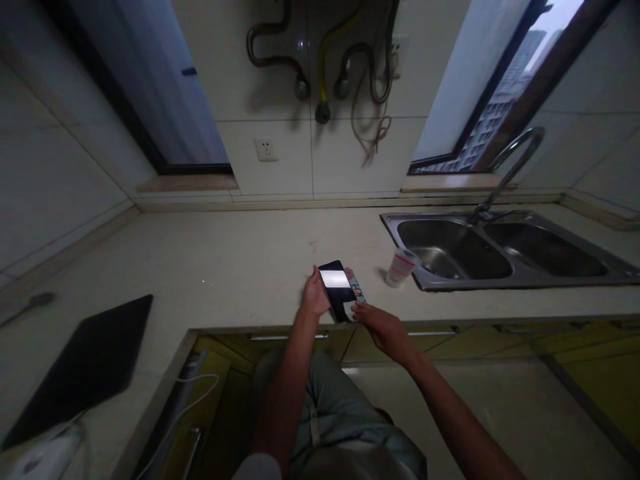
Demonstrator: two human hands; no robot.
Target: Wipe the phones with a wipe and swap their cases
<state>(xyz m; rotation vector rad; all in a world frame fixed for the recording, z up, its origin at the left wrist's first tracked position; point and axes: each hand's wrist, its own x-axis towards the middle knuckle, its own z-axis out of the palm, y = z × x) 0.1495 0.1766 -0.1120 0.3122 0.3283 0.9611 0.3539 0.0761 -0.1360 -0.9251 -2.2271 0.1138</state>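
A dark smartphone (336, 285) is tilted over the counter's front edge, with a bright reflection across its glossy face. My left hand (315, 297) grips it along the left side, thumb up at the rim. At the phone's lower right corner, the fingers of my right hand (377, 323) are pressed together by a small whitish patch (349, 309); whether that is a cloth, paper or a reflection is unclear. Just right of the phone a colourful patterned flat item (355, 285) shows, partly hidden behind it.
On the pale counter (240, 260), a clear plastic cup (401, 268) with red print stands beside the double sink (453, 250) and its faucet (510, 170). To the left lie a black flat panel (95, 360) and a white cable (200, 393). Pipes (323, 80) hang on the wall.
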